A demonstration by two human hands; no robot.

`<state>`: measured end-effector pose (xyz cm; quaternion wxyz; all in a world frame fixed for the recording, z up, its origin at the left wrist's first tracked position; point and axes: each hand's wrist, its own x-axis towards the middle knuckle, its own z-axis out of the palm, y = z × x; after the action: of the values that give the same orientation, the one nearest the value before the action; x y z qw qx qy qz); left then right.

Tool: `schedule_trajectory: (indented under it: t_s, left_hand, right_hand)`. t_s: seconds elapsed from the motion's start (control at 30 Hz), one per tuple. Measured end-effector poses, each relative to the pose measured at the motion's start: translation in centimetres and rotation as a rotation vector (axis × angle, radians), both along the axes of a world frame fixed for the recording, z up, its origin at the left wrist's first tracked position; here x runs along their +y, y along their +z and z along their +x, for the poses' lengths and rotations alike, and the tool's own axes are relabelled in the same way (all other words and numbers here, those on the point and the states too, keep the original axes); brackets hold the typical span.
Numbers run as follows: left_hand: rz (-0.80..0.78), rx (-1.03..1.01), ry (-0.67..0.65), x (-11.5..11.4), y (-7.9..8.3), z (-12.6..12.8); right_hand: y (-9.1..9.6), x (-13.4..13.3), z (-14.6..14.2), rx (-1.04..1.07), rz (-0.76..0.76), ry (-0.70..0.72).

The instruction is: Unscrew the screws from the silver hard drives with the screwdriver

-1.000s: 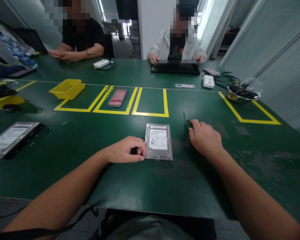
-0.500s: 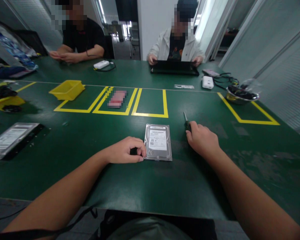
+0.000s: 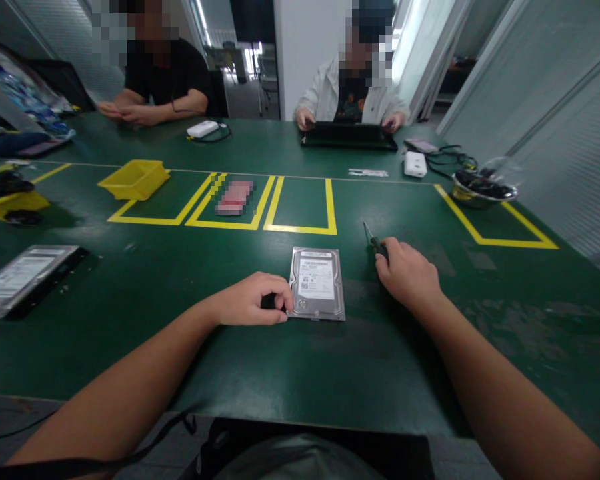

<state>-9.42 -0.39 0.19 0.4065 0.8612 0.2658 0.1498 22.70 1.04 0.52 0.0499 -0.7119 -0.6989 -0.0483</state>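
A silver hard drive (image 3: 318, 283) with a white label lies flat on the green table, label side up. At its lower left edge, my left hand (image 3: 253, 300) has curled fingers and a thumb closed on the drive's side. My right hand (image 3: 409, 273) rests to the right of the drive, its fingers wrapped round the dark handle of a screwdriver (image 3: 379, 247). The thin metal shaft points away and up to the left, apart from the drive. Part of the handle is hidden in my palm.
Yellow tape outlines lie beyond the drive, with a yellow bin (image 3: 134, 181) and a pink-red card-like item (image 3: 235, 198). Another drive-like unit (image 3: 20, 283) lies left. A metal bowl (image 3: 485, 193) of dark parts stands right. Two people sit opposite; one holds a black tray (image 3: 349, 137).
The screwdriver has turned in my right hand, its shaft leaning further left and more handle showing. My right hand has shifted slightly to the right. My left hand stays at the drive.
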Motion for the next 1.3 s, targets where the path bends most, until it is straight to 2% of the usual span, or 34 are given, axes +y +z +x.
schedule_trajectory:
  t_s: [0.17, 0.3, 0.43, 0.57, 0.77, 1.03, 1.17, 1.3]
  left_hand:
    - [0.006, 0.004, -0.002, -0.1, 0.0, 0.0]
    - [0.004, -0.001, -0.004, -0.1, -0.1, -0.1]
    - [0.007, -0.009, -0.009, 0.0, -0.2, -0.1]
    - [0.005, -0.006, -0.011, 0.0, -0.3, -0.1]
    - [0.007, -0.021, -0.01, 0.0, -0.3, -0.1]
    - [0.022, -0.013, -0.02, 0.1, -0.4, -0.1]
    - [0.024, -0.008, -0.018, 0.2, -0.5, -0.2]
    - [0.019, -0.022, -0.018, 0.2, -0.5, -0.2]
  right_hand:
    - [-0.1, 0.7, 0.8, 0.305, 0.138, 0.05]
    - [-0.2, 1.2, 1.2, 0.732, 0.266, 0.025]
    - [0.1, 1.2, 0.7, 1.308, 0.207, 0.06]
    - [0.8, 0.9, 0.1, 1.625, 0.037, 0.112]
    - [2.0, 0.4, -0.2, 1.625, -0.002, 0.129]
    - [4.0, -0.7, -0.6, 1.618, 0.106, 0.257]
    - [5.9, -1.6, -0.9, 1.615, 0.146, 0.345]
    - [8.9, -2.9, -1.8, 1.609, 0.161, 0.5]
